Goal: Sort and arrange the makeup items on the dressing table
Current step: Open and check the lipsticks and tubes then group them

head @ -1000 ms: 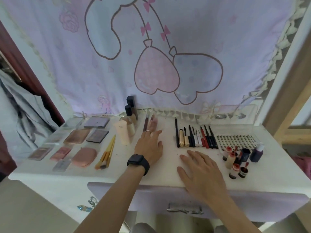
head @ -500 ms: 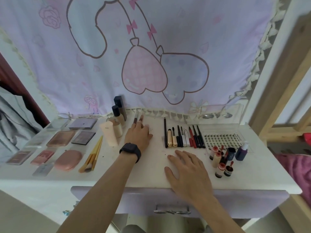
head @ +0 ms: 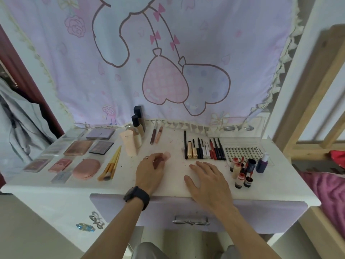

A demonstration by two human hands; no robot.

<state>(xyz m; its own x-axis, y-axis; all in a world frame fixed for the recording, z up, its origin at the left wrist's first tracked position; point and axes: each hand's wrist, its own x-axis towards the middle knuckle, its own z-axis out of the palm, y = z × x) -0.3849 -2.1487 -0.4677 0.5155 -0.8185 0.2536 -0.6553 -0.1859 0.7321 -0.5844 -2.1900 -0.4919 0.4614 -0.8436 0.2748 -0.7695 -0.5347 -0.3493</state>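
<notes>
My left hand (head: pixel 151 171), with a black watch on the wrist, lies on the white dressing table (head: pixel 56 186) near the middle; its fingers are motion-blurred and seem loosely stretched with nothing in them. Two lip gloss tubes (head: pixel 155 135) lie side by side behind it, apart from the fingers. My right hand (head: pixel 207 176) rests flat on the table, fingers spread, just in front of a row of pencils, mascaras and liners (head: pixel 203 149).
Palettes (head: pixel 78 147), a pink compact (head: pixel 86 168) and yellow brushes (head: pixel 111 164) fill the left side. Foundation bottles (head: pixel 135 134) stand at the back. A lash tray (head: pixel 244 152) and small bottles (head: pixel 242 172) sit at the right. A drawer handle (head: pixel 190 220) is below.
My left hand has drawn back from the two lip gloss tubes toward the table's front. The right hand stays flat in place. The camera has tilted.
</notes>
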